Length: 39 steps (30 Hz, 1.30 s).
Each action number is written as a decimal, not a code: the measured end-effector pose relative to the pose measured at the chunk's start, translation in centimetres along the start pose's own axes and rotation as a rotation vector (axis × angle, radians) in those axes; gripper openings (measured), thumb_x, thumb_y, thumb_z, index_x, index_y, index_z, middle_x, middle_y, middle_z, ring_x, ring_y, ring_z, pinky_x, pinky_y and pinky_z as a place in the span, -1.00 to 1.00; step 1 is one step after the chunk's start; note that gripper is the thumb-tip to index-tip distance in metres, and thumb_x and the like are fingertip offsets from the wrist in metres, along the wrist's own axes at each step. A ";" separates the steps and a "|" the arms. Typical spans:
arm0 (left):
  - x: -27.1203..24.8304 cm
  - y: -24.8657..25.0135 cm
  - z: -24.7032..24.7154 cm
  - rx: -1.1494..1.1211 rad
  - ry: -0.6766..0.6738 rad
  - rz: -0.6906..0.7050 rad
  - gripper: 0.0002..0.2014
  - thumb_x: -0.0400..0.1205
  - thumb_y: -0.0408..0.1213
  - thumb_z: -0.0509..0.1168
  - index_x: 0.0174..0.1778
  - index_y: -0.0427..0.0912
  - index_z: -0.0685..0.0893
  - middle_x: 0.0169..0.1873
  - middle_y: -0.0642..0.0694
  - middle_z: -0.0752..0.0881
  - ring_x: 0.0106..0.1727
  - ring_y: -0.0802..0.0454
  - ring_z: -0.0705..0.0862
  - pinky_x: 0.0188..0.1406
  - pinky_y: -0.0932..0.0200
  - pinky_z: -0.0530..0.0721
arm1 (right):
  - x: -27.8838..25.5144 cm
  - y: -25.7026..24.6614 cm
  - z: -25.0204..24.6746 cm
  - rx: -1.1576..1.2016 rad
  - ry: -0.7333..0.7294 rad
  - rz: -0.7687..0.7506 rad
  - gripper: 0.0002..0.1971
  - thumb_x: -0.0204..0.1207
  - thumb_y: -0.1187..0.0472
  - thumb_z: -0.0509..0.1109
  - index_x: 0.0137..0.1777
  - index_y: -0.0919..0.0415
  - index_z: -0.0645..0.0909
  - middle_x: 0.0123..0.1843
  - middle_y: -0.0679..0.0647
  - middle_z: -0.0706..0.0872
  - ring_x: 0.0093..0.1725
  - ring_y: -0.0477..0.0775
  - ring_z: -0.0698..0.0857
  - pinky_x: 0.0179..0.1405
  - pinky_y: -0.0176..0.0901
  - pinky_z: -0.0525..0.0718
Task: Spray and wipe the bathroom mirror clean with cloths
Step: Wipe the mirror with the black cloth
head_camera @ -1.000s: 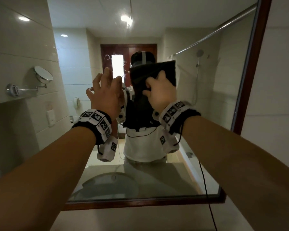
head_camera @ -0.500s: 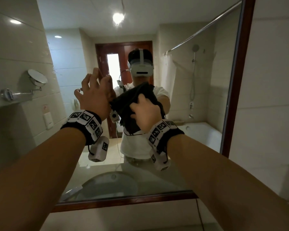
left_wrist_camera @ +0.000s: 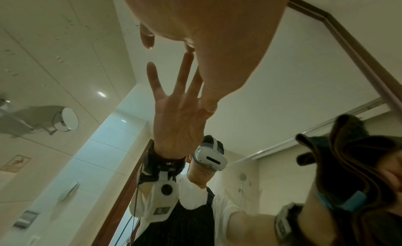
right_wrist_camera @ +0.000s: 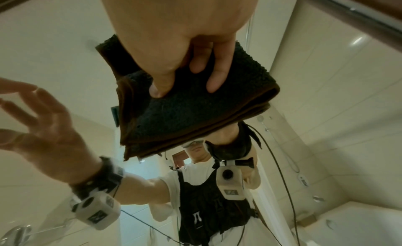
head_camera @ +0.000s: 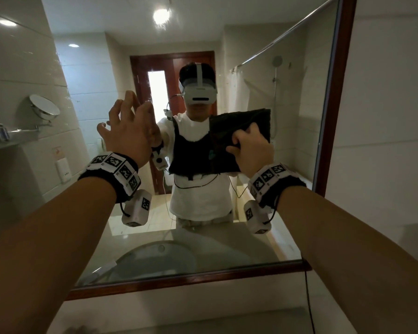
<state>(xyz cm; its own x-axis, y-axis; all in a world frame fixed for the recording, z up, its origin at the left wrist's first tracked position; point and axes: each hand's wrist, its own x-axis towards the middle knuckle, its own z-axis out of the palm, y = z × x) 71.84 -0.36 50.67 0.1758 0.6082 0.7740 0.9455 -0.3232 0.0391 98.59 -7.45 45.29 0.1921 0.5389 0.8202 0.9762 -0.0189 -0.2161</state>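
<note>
The wall mirror (head_camera: 287, 145) has a dark red wooden frame (head_camera: 336, 116) and shows my reflection. My right hand (head_camera: 250, 150) grips a folded dark cloth (head_camera: 239, 126) and holds it flat at the glass, right of centre. In the right wrist view the right hand's fingers (right_wrist_camera: 213, 72) curl over the cloth (right_wrist_camera: 195, 115). My left hand (head_camera: 128, 128) is open with fingers spread, left of centre. In the left wrist view, the left hand (left_wrist_camera: 206, 35) has fingertips (left_wrist_camera: 189, 49) meeting their reflection on the glass. Water droplets (head_camera: 58, 66) dot the upper left glass.
A round shaving mirror (head_camera: 44, 108) on a chrome arm shows at the left. The sink (head_camera: 155, 261) is reflected along the mirror's lower edge. A black cable (head_camera: 309, 309) hangs below the frame's right corner. Tiled wall (head_camera: 391, 141) lies right of the frame.
My right hand has carried the cloth from high in the middle, down across my reflection, then out to the right. The left hand has stayed at the glass, left of centre.
</note>
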 end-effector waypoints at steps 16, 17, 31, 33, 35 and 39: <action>-2.9 1.2 1.7 -0.079 -0.003 -0.103 -0.03 0.49 -0.33 0.51 0.68 0.24 0.07 0.73 -0.11 -0.05 0.70 -0.29 0.04 0.49 -0.62 0.15 | -1.0 2.8 -1.1 0.061 -0.099 0.214 -0.76 0.60 -0.01 0.38 0.10 0.15 0.57 0.28 0.14 0.42 -0.15 0.03 0.49 -0.15 -0.14 0.45; -3.3 0.9 2.2 -0.092 0.003 -0.099 -0.04 0.48 -0.33 0.52 0.68 0.24 0.10 0.73 -0.12 -0.03 0.70 -0.29 0.05 0.49 -0.62 0.15 | -0.9 2.6 -1.1 0.066 -0.098 0.223 -0.75 0.59 -0.01 0.39 0.08 0.15 0.56 0.29 0.14 0.42 -0.16 0.04 0.49 -0.14 -0.15 0.45; -2.9 -1.5 3.0 -0.112 0.012 0.031 -0.15 0.54 -0.06 0.48 0.68 0.22 0.15 0.69 -0.17 0.09 0.64 -0.33 0.15 0.47 -0.59 0.19 | -2.9 -10.8 4.6 0.037 -0.173 0.012 -0.71 0.58 0.02 0.40 0.24 0.11 0.63 0.33 0.18 0.44 0.08 0.22 0.64 0.01 0.04 0.72; -2.9 -2.0 3.0 -0.085 0.007 0.063 -0.11 0.53 -0.07 0.50 0.69 0.20 0.13 0.69 -0.19 0.10 0.64 -0.34 0.16 0.46 -0.61 0.22 | -3.1 -11.1 4.5 0.040 -0.176 0.023 -0.74 0.58 0.03 0.41 0.18 0.14 0.66 0.29 0.16 0.47 0.07 0.19 0.63 -0.03 -0.03 0.66; -2.9 -2.3 2.9 -0.069 0.017 0.090 -0.09 0.50 -0.11 0.52 0.70 0.18 0.13 0.67 -0.22 0.14 0.62 -0.37 0.20 0.42 -0.63 0.26 | -3.1 -9.7 3.6 0.050 -0.175 0.063 -0.77 0.58 0.04 0.42 0.11 0.17 0.66 0.26 0.13 0.47 0.02 0.15 0.62 -0.04 -0.12 0.59; -3.1 -2.4 2.8 -0.049 0.083 0.105 -0.17 0.47 -0.18 0.49 0.66 0.10 0.27 0.62 -0.27 0.29 0.52 -0.39 0.36 0.35 -0.55 0.40 | -3.1 -4.7 1.2 0.087 -0.133 0.361 -0.78 0.60 -0.03 0.40 -0.01 0.08 0.49 0.20 0.07 0.41 -0.15 0.10 0.51 -0.18 -0.21 0.38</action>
<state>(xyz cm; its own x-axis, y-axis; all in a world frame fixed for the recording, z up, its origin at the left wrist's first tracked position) 69.82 0.56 46.35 0.2476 0.5078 0.8251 0.9083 -0.4180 -0.0153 93.25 -8.00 43.10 0.5011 0.6150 0.6088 0.8349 -0.1584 -0.5271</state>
